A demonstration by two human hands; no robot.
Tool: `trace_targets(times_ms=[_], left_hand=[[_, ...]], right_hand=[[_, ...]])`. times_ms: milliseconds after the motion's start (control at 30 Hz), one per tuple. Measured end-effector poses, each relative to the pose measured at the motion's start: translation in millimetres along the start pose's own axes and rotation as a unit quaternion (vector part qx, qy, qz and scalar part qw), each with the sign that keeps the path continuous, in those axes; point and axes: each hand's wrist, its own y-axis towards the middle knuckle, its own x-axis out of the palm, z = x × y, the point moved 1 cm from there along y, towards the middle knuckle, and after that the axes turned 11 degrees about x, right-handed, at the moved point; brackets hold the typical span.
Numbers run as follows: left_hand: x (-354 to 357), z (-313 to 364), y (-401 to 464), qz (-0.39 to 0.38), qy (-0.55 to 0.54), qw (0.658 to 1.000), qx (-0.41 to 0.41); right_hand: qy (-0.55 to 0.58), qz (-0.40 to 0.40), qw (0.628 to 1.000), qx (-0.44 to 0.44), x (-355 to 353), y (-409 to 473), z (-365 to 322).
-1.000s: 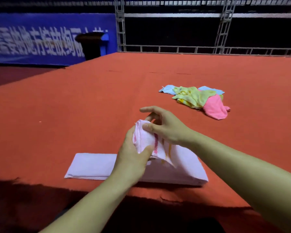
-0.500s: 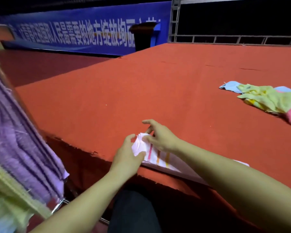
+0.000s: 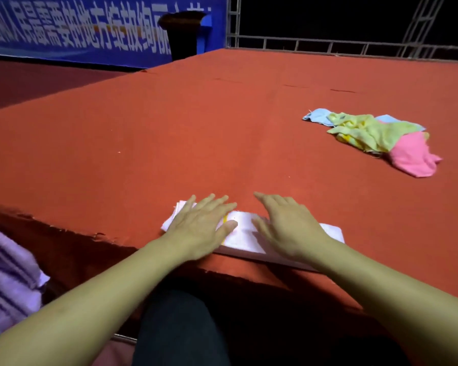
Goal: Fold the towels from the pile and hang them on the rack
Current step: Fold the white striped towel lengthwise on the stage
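Both flat and spread, left hand (image 3: 200, 228) and right hand (image 3: 286, 229) pressing folded white towel (image 3: 245, 231) at near edge of red surface (image 3: 196, 133); probably light, soft, floppy, best pinched along folded edge.

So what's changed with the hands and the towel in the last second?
Both hands let go of the lifted end of the white towel. The left hand and right hand now press flat on it. The pile stayed where it was.
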Motion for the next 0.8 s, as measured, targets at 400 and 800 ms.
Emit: trace_targets(times_ms=[400, 800], left_hand=[[-6.4, -10.1, 7.0, -0.082, 0.040, 0.996, 0.003], [22.3, 23.5, 24.4, -0.102, 0.056, 0.991, 0.072]], right_hand=[[-0.006, -0.092, 0.993, 0.068, 13.2, -29.1, 58.7], [-0.002, -0.080, 0.994, 0.079, 29.7, -41.2, 87.9]])
